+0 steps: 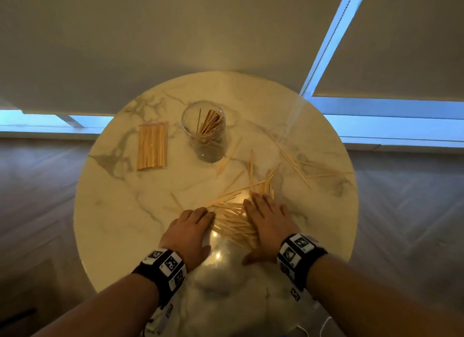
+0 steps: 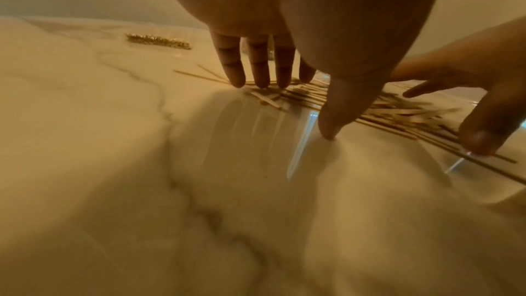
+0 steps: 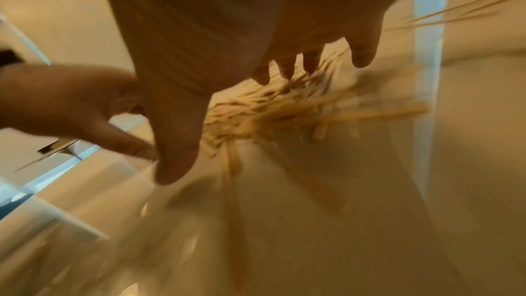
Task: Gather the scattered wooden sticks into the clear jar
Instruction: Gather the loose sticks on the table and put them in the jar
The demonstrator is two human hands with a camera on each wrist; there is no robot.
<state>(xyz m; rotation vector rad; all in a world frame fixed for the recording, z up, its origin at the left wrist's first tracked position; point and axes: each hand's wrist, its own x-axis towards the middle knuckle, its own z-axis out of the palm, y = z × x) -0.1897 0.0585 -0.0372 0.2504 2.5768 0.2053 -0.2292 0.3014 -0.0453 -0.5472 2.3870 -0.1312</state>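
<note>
Sticks (image 1: 233, 221) lie mostly in a loose heap at about 6 o'clock on the round table (image 1: 120, 226), caught between the two hands. The left hand (image 1: 187, 232) rests flat at the heap's 9 o'clock side, fingers straight and spread, tips touching the nearest sticks. The right hand (image 1: 267, 225) lies flat at the 3 o'clock side, fingers straight over the sticks. Neither hand is holding anything; both look set to rake the heap together.

The jar (image 1: 204, 131) stands upright at about 12 o'clock from the heap, well apart from it, already with a share of sticks leaning inside. A tidy packet (image 1: 152, 146) of sticks lies flat at the jar's 9 o'clock, apart from it.

Judging by this, the task is partly done: some sticks are in, but the heap is still out, and strays (image 1: 296, 163) reach toward 2 o'clock, with a few more between heap and jar. The right wrist view is too blurred to add detail.
</note>
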